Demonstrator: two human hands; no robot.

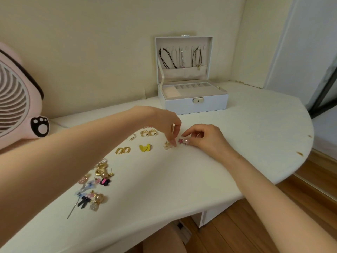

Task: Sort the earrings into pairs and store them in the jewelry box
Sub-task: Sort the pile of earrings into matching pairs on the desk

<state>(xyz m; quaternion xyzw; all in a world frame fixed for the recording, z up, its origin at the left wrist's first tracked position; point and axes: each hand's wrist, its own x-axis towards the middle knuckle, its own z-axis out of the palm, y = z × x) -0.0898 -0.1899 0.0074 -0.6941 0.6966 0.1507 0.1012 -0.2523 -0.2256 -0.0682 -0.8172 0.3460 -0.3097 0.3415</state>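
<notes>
head view, right hand [204,138] pinching pink star earring [180,140], left hand [166,123] fingertips narrowed beside it

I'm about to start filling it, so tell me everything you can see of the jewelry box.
The jewelry box is pale blue-grey and rectangular, with a metal clasp on its front. It stands open at the back of the white table, near the wall, lid upright. Dark cord necklaces hang inside the lid above a beige pocket. The beige-lined tray has a row of small slots that look empty. Neither hand touches it.
</notes>
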